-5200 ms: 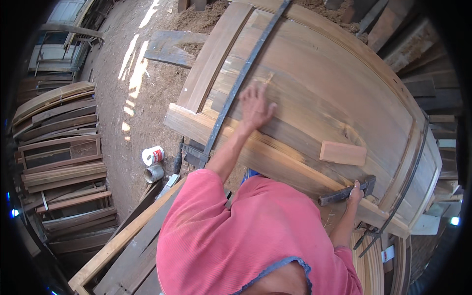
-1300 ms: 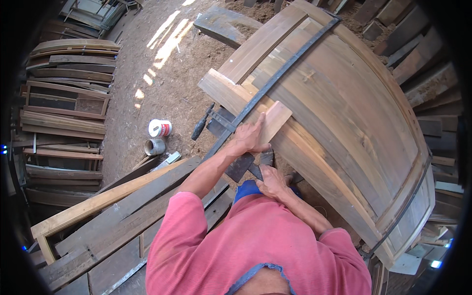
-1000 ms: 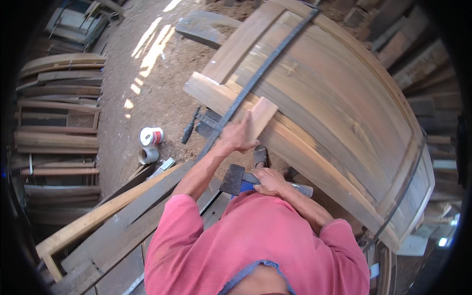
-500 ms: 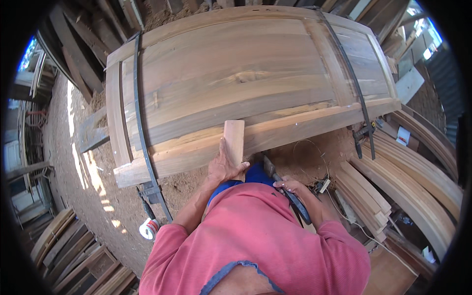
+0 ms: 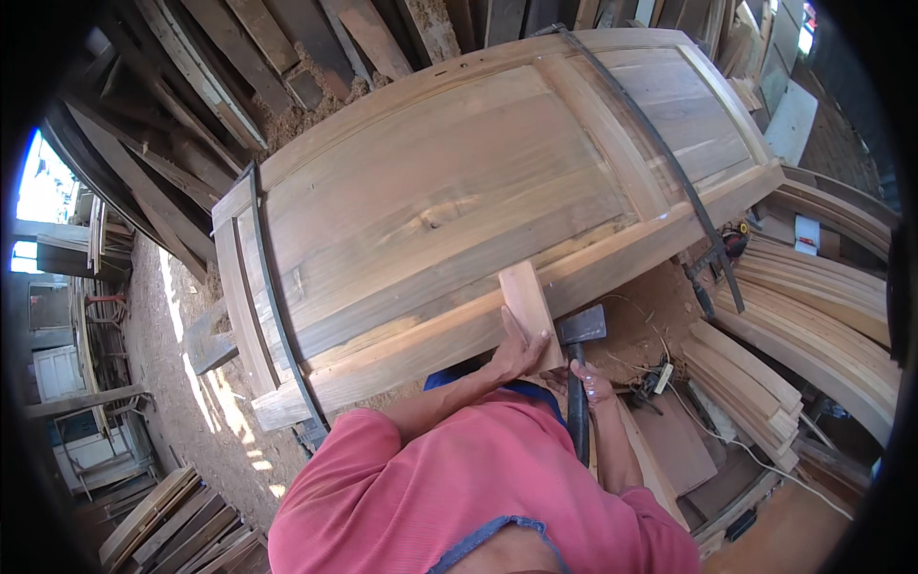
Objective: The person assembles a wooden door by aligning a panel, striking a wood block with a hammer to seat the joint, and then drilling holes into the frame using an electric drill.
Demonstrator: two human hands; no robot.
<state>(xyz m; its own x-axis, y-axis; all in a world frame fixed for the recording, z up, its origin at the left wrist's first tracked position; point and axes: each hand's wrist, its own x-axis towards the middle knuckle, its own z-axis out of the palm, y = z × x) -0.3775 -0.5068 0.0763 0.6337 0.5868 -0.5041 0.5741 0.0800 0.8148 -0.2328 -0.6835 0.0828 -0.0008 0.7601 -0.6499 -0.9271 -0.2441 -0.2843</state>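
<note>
A panelled wooden door [image 5: 411,191] lies flat in front of me, with two long dark bar clamps, a left clamp [image 5: 271,273] and a right clamp [image 5: 660,153], across it. My left hand [image 5: 518,352] is closed around a short wood block [image 5: 526,297], whose far end rests at the door's near edge. Close beside it, my right hand [image 5: 595,385] grips the dark handle of a hammer [image 5: 583,325]. Its grey metal head points away from me, next to the block and apart from the door. The fingers under the handle are partly hidden.
Curved timber pieces [image 5: 813,297] and shorter boards [image 5: 746,383] are stacked at right, near a pale cable [image 5: 727,440]. Planks [image 5: 182,526] lie at lower left. More boards [image 5: 239,67] lean behind the door. Sunlit patches mark the dirt floor [image 5: 206,373].
The view has shifted. My left hand and the block have moved right along the door's near edge. My right hand has brought the hammer up, so its head now shows beside the block.
</note>
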